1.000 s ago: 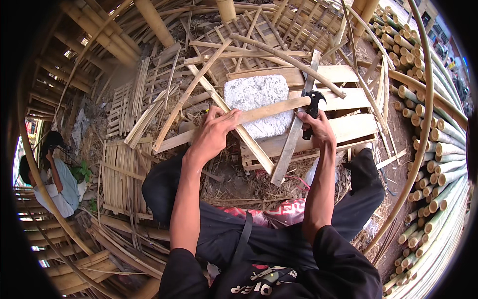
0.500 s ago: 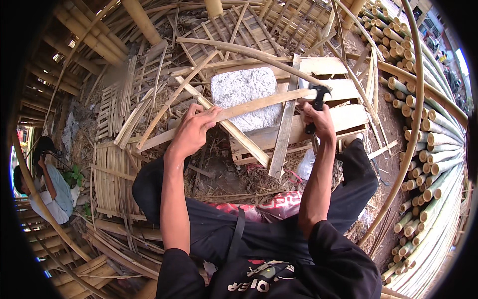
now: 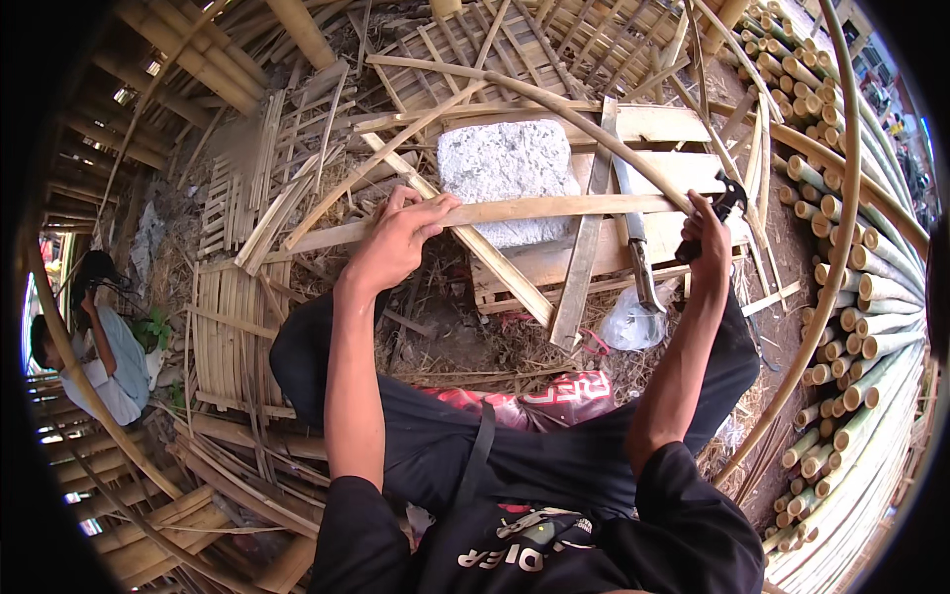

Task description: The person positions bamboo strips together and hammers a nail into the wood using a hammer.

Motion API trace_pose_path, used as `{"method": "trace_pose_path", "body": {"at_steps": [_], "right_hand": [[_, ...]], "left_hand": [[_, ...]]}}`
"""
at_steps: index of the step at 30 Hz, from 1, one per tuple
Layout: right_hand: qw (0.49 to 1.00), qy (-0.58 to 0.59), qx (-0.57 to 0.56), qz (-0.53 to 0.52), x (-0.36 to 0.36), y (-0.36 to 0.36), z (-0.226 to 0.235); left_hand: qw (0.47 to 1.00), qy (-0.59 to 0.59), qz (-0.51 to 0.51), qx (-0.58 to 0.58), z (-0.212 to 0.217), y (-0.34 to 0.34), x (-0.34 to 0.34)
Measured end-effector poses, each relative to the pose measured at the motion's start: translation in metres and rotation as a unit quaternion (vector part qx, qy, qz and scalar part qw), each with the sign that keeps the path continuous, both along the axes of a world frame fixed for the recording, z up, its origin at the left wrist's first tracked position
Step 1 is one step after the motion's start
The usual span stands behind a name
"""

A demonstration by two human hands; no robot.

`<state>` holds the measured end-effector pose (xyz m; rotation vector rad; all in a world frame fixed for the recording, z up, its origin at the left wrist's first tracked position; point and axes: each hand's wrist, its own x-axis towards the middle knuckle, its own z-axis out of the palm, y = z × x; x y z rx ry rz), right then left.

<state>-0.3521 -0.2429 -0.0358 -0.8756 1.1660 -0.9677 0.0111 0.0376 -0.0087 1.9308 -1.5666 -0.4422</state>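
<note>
My left hand (image 3: 401, 238) is closed around a long flat bamboo strip (image 3: 539, 208) near its left part. This strip runs almost level across the front of a rough white stone block (image 3: 507, 163). At the strip's right end, my right hand (image 3: 708, 238) is wrapped round the dark handle of a claw hammer (image 3: 731, 194), its head up. Whether those fingers also pinch the strip cannot be made out. Between the hands, a large knife (image 3: 642, 272) leans with its handle toward me, its blade passing behind the strip.
A low wooden crate (image 3: 520, 267) bears the stone, with a wooden slat (image 3: 581, 267) leaning on it. A clear plastic bag (image 3: 633, 322) lies near my right knee. Cut bamboo poles (image 3: 876, 297) are stacked at right. Another person (image 3: 109, 366) sits at far left.
The right hand has moved right with the hammer, away from the crate's middle. The bamboo strip now lies more level. The knife and plastic bag show more fully.
</note>
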Motion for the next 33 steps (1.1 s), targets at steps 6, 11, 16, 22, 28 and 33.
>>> {"method": "trace_pose_path", "body": {"at_steps": [6, 11, 16, 22, 28, 33], "right_hand": [[0.999, -0.045, 0.026, -0.012, -0.02, 0.023, -0.013], [0.995, -0.091, 0.029, 0.004, -0.022, 0.019, -0.023], [0.995, -0.072, 0.01, -0.064, -0.021, 0.025, -0.011], [0.967, 0.091, -0.097, -0.217, 0.006, 0.078, 0.054], [0.868, 0.408, -0.27, 0.084, 0.049, 0.041, 0.103], [0.749, 0.524, -0.251, 0.319, 0.085, -0.011, 0.093]], "left_hand": [[1.0, -0.019, -0.007, 0.014, 0.014, 0.001, -0.013], [0.986, -0.143, 0.063, -0.06, 0.013, 0.007, -0.037], [0.878, 0.211, 0.385, -0.189, -0.007, 0.008, -0.078], [0.649, 0.699, 0.292, -0.061, -0.02, -0.013, -0.106], [0.766, 0.532, 0.36, -0.043, -0.022, -0.019, -0.106], [0.88, 0.271, 0.39, -0.031, -0.033, -0.027, -0.113]]}}
